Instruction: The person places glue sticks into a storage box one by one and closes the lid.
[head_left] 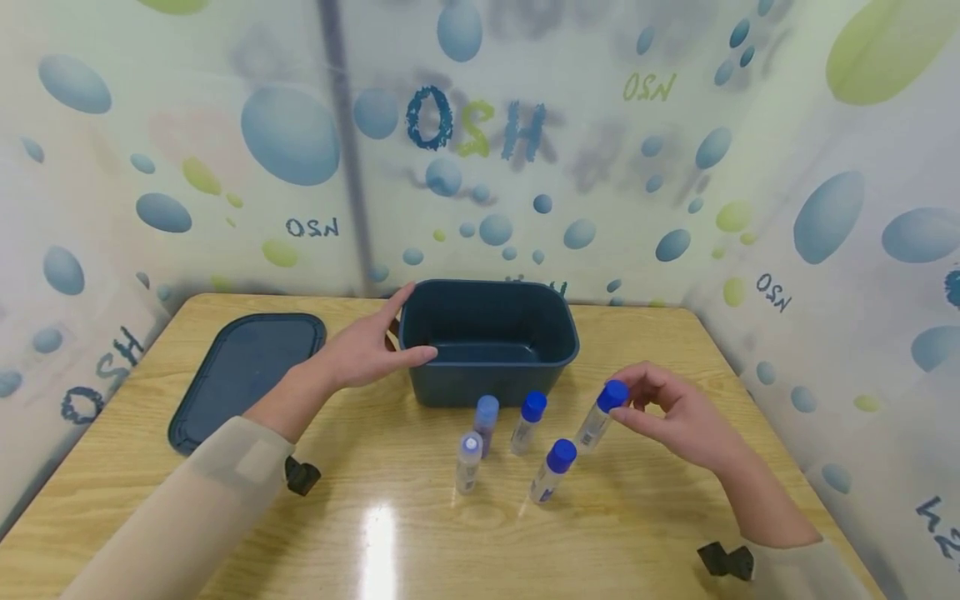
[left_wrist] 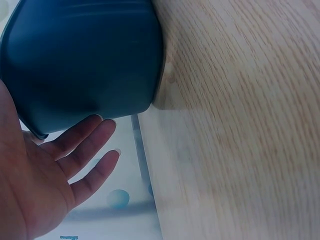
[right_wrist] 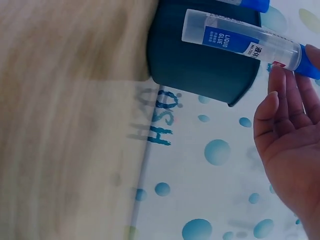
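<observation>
My right hand (head_left: 678, 417) pinches the blue cap of a clear glue bottle (head_left: 596, 425) between thumb and fingers. In the right wrist view that liquid glue bottle (right_wrist: 225, 37) shows a blue label, its base overlapping the bin. To its left stand several more upright bottles, among them a front blue-capped bottle (head_left: 551, 473), a blue-capped bottle (head_left: 527, 425) behind it, and a pale-topped bottle (head_left: 468, 465). At the dark blue bin (head_left: 480, 385), my left hand (head_left: 367, 346) rests on the left end, thumb over the rim. Its other fingers (left_wrist: 95, 172) extend loosely along the outer wall.
A dark blue lid (head_left: 247, 375) lies flat on the wooden table (head_left: 420, 542), left of the bin. Behind the table hangs a patterned curtain (head_left: 480, 192) with drop shapes, and it continues along both sides.
</observation>
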